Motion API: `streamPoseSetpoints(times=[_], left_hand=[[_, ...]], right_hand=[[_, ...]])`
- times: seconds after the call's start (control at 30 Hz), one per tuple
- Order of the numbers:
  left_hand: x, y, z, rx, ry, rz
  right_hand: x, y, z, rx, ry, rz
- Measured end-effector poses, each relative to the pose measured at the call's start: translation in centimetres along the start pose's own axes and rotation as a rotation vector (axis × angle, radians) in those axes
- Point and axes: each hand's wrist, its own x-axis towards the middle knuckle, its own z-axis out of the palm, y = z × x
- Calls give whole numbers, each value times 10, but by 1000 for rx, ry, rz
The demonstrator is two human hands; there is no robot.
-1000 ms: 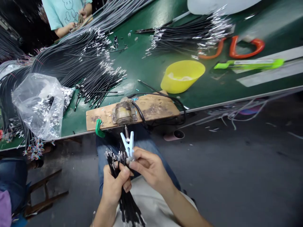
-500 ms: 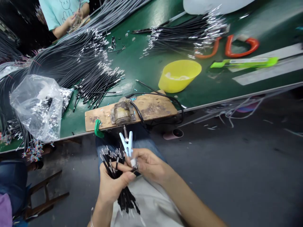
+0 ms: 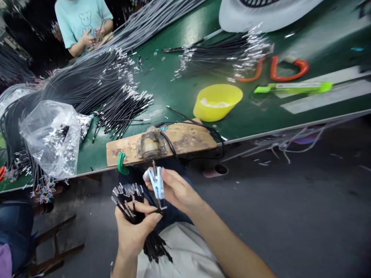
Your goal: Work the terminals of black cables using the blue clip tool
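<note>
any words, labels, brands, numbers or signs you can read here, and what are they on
No readable words, brands or numbers.
Bright green tool: pale label, too blurred to read.
Co-worker's shirt: bear drawing with x-shaped eyes, no legible lettering.
Light blue clip by the right hand: no lettering visible.

The board (image 3: 194,136) is set at the near edge of the table (image 3: 162,90), with a motor (image 3: 151,144) mounted on it. A bag (image 3: 48,139) is placed left of the board. A pile of cut cables (image 3: 124,110) is laid behind its left end; a cup (image 3: 217,102) is stood behind its right end. A second cable pile (image 3: 220,52) is spread farther behind. Before the board, a clip (image 3: 157,183) is held in the right hand (image 3: 179,191), a cable bundle (image 3: 155,245) in the left hand (image 3: 130,231).
</note>
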Motion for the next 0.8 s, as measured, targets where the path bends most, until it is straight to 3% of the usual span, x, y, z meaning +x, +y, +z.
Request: streamPoseSetpoints(times=[0.23,0.43,0.53,0.63,0.73,0.8], left_hand=[[9,-10,6,-27,41,-29],[0,-9,8,-51,41,-54],[-7,-5,9,-27,23,-84],[-11,-1,10,21,-24,-152],[-13,1,12,105,-62,-164],[-14,1,14,137,-40,-139]], right_hand=[[2,12,-1,184,-18,80],[-4,22,-27,139,50,35],[-17,25,-39,-62,153,-87],[-32,22,-38,-404,216,-321],[-42,15,-24,-814,125,-552],[-44,12,-13,-1001,41,-620]])
